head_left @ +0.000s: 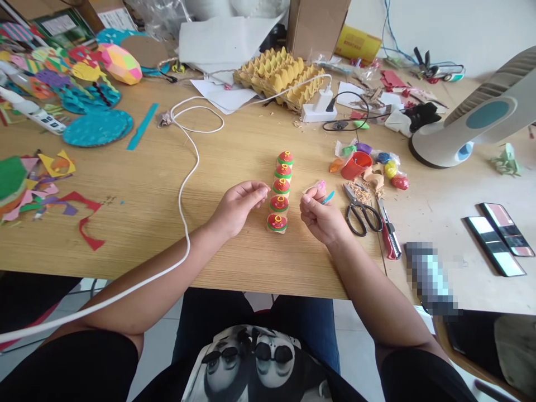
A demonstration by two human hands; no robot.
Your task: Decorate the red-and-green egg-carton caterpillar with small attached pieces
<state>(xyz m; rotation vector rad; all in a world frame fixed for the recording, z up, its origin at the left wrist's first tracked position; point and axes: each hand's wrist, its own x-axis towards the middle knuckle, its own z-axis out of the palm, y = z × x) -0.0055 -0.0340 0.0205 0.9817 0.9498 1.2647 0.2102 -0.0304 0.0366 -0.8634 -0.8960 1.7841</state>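
Observation:
A short column of several small figures (pixel 281 186), with red domed tops, green bands and yellow trim, stands on the table between my hands. Just left of it, my left hand (pixel 245 205) is closed in a pinch, its fingertips close to the middle figures; anything between them is too small to make out. To the right of the column, my right hand (pixel 320 216) is closed around a thin blue tool (pixel 329 197), whose flat tip sticks out by the thumb. A bit of pink clay in clear wrap (pixel 320 185) shows behind that hand; whether it is held I cannot tell.
Black-handled scissors (pixel 362 215) and a red utility knife (pixel 389 229) lie right of my right hand, below a red cup (pixel 357 165) and wrapped clay. A white cable (pixel 184 201) crosses my left forearm. Egg trays (pixel 280 75) and a fan (pixel 473 120) stand farther back.

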